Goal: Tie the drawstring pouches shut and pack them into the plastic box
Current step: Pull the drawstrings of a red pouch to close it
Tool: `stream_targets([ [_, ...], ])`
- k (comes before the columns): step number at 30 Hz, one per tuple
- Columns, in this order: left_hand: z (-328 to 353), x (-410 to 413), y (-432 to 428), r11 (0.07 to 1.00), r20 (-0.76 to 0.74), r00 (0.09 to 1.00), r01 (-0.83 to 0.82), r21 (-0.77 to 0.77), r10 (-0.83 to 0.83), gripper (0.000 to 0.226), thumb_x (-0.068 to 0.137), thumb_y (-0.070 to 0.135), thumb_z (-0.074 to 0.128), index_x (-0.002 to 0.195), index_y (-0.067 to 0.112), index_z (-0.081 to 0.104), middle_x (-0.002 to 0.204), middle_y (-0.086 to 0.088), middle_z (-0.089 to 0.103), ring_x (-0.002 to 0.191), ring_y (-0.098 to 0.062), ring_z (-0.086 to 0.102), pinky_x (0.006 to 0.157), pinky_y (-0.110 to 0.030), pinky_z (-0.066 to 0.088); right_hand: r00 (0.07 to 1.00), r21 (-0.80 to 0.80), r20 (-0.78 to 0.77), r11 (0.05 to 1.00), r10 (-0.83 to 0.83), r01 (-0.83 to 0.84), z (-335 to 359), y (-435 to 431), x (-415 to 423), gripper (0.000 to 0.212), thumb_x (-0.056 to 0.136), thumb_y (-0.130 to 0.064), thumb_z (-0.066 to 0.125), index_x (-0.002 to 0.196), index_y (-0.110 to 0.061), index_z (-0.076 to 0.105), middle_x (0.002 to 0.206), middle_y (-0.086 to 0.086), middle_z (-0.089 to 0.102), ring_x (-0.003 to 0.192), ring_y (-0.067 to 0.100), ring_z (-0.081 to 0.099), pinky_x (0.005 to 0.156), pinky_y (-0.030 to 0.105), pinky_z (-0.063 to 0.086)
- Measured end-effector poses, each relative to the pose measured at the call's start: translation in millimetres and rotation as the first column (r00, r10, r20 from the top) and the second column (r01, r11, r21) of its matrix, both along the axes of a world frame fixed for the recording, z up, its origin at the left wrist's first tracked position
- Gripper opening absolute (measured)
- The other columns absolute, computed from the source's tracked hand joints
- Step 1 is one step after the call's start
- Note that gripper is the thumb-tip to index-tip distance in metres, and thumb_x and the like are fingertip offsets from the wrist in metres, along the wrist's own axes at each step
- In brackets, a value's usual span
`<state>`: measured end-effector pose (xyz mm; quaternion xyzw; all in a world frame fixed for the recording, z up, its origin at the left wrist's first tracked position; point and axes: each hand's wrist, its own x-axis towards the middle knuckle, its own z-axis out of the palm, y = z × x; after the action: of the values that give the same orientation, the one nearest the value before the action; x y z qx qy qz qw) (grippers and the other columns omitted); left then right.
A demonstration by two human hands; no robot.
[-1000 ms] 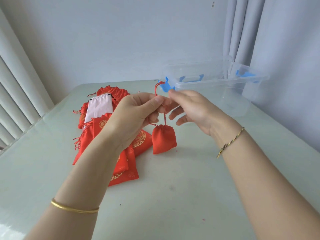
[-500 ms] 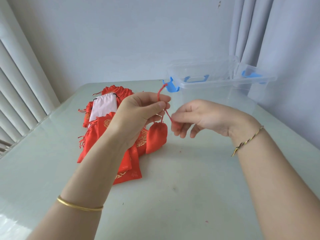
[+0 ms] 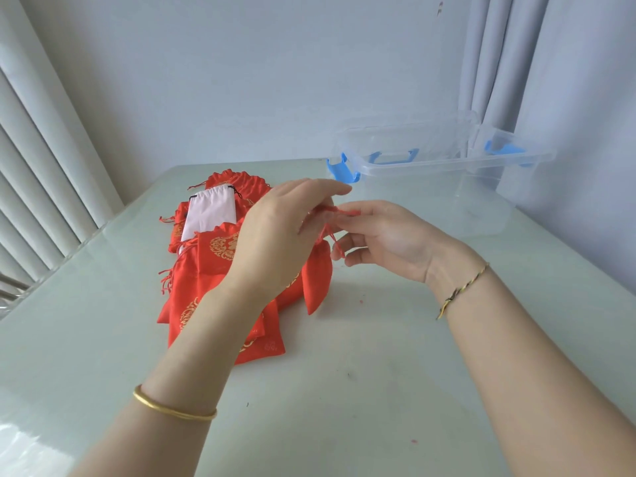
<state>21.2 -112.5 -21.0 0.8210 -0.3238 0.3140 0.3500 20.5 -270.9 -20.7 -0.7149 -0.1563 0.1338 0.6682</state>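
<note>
A small red pouch [image 3: 318,280] hangs by its red drawstring [image 3: 330,232] just above the table, between my two hands. My left hand [image 3: 275,232] pinches the cord from the left, its back toward the camera and its fingertips partly hidden. My right hand [image 3: 385,235], palm up, pinches the cord's other end with thumb and fingers. Behind my left hand lies a pile of flat red pouches with gold prints [image 3: 206,266], with one white pouch [image 3: 210,213] on top. The clear plastic box [image 3: 481,201] with blue latches stands open at the back right.
The pale green table [image 3: 344,390] ends at a wall behind and at vertical blinds [image 3: 41,166] on the left. A grey curtain [image 3: 499,63] hangs behind the box. The box's clear lid leans at its far side.
Both hands have come closer together over the drawstring and my right hand has turned palm up. The pouch has dropped lower and swung toward the pile. The camera has tilted slightly.
</note>
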Motion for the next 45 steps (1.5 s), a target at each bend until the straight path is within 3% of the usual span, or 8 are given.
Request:
stream_targets([
  [11, 0, 2, 2, 0.985, 0.284, 0.956, -0.108, 0.132, 0.067, 0.027, 0.086, 0.008, 0.051, 0.107, 0.013, 0.067, 0.083, 0.001, 0.067, 0.078, -0.022, 0.061, 0.063, -0.038, 0.049, 1.000, 0.021, 0.004, 1.000, -0.018, 0.018, -2, 0, 0, 0.019, 0.096, -0.019, 0.044, 0.086, -0.015, 0.059, 0.075, 0.005, 0.059, 0.051, 0.016, 0.051, 0.050, 0.023, 0.036],
  [18, -3, 2, -1, 0.998, 0.116, 0.991, -0.060, -0.036, 0.064, 0.025, 0.083, 0.008, 0.057, 0.104, 0.013, 0.068, 0.084, 0.001, 0.069, 0.079, -0.009, 0.057, 0.073, -0.028, 0.046, 0.999, 0.037, 0.026, 0.999, -0.024, 0.023, -3, -2, 2, 0.015, 0.093, -0.014, 0.050, 0.081, -0.014, 0.060, 0.079, 0.000, 0.062, 0.048, 0.011, 0.044, 0.043, 0.017, 0.029],
  [25, -15, 14, 9, 0.969, -0.183, 0.966, -0.210, -0.128, 0.185, 0.015, 0.090, 0.018, 0.054, 0.089, 0.011, 0.068, 0.080, -0.001, 0.069, 0.075, -0.015, 0.064, 0.074, -0.037, 0.051, 0.916, -0.226, 0.224, 0.896, -0.334, 0.382, 7, -19, 1, 0.020, 0.093, -0.015, 0.048, 0.075, -0.015, 0.059, 0.085, -0.002, 0.066, 0.051, 0.006, 0.056, 0.044, 0.017, 0.035],
  [29, -18, 20, 14, 0.928, -0.335, 0.883, -0.367, -0.057, 0.329, 0.028, 0.096, 0.025, 0.040, 0.079, 0.008, 0.054, 0.080, -0.001, 0.067, 0.081, -0.024, 0.062, 0.074, -0.045, 0.050, 0.918, 0.072, -0.014, 0.916, -0.395, 0.395, 7, -17, 3, 0.027, 0.088, -0.013, 0.043, 0.061, -0.013, 0.048, 0.090, 0.008, 0.069, 0.052, 0.014, 0.053, 0.045, 0.021, 0.033],
  [32, -16, 20, 9, 0.911, -0.573, 0.810, -0.321, -0.259, 0.123, 0.029, 0.095, 0.021, 0.036, 0.069, 0.013, 0.048, 0.077, 0.000, 0.068, 0.075, -0.019, 0.063, 0.066, -0.036, 0.048, 0.965, 0.475, -0.222, 0.849, -0.137, 0.230, 3, -8, 3, 0.029, 0.090, -0.016, 0.035, 0.061, -0.016, 0.036, 0.091, 0.010, 0.071, 0.053, 0.016, 0.058, 0.044, 0.020, 0.037],
  [34, -12, 20, 6, 0.840, -0.671, 0.735, -0.299, -0.453, -0.100, 0.027, 0.096, 0.018, 0.038, 0.070, 0.015, 0.048, 0.074, 0.000, 0.069, 0.070, -0.016, 0.061, 0.062, -0.028, 0.044, 0.960, 0.536, -0.260, 0.812, -0.102, 0.231, -2, -5, 5, 0.028, 0.092, -0.017, 0.034, 0.064, -0.016, 0.037, 0.076, 0.007, 0.069, 0.051, 0.016, 0.059, 0.043, 0.018, 0.039],
  [40, -2, 12, 5, 0.651, -0.607, 0.587, -0.170, -0.740, -0.536, 0.063, 0.099, 0.018, 0.031, 0.042, 0.018, 0.056, 0.074, 0.005, 0.071, 0.087, -0.014, 0.066, 0.078, -0.027, 0.042, 0.892, 0.298, -0.279, 0.851, -0.355, 0.432, -9, -10, 13, 0.024, 0.088, -0.010, 0.036, 0.065, -0.015, 0.040, 0.051, 0.002, 0.047, 0.039, 0.014, 0.041, 0.039, 0.018, 0.032],
  [45, -4, 10, -1, 0.655, -0.606, 0.568, -0.149, -0.741, -0.556, 0.038, 0.100, 0.023, 0.035, 0.064, 0.015, 0.040, 0.058, 0.003, 0.058, 0.062, -0.014, 0.066, 0.065, -0.025, 0.049, 0.871, 0.231, -0.195, 0.842, -0.451, 0.488, -7, -6, 13, 0.022, 0.087, -0.009, 0.039, 0.067, -0.015, 0.044, 0.052, 0.003, 0.052, 0.037, 0.013, 0.041, 0.041, 0.016, 0.032],
])
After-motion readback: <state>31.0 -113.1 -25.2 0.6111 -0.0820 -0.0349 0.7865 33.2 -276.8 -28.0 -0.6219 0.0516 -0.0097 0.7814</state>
